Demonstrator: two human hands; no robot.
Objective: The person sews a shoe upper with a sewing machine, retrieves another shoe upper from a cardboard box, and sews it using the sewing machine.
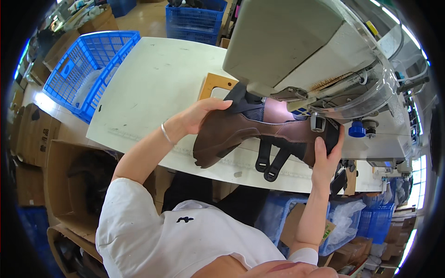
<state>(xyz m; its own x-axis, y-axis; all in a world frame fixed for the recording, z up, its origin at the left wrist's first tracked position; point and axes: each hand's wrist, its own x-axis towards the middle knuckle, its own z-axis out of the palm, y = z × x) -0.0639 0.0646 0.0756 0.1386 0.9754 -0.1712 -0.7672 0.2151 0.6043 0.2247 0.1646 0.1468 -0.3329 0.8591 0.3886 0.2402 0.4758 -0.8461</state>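
Both hands hold a brown shoe upper (227, 132) with dark edges, stretched across the table beneath a sewing machine (287, 41). My left hand (204, 115) grips its left end, thumb on top near a black flap and the other fingers hidden below. At the opposite end, my right hand (328, 155) is closed on the dark heel-like part, its thumb in front. A round metal machine part (317, 122) sits over the upper close to my right fingers. Two black straps with slotted ends (273, 164) hang from the lower edge. Machine light falls on the pinkish lining.
A wooden frame piece (215, 85) lies behind my left hand on the white table (153, 83). Blue crates (88, 74) stand beyond the left edge. An open cardboard box (69, 185) is at my left side; a blue knob (357, 129) juts out at right.
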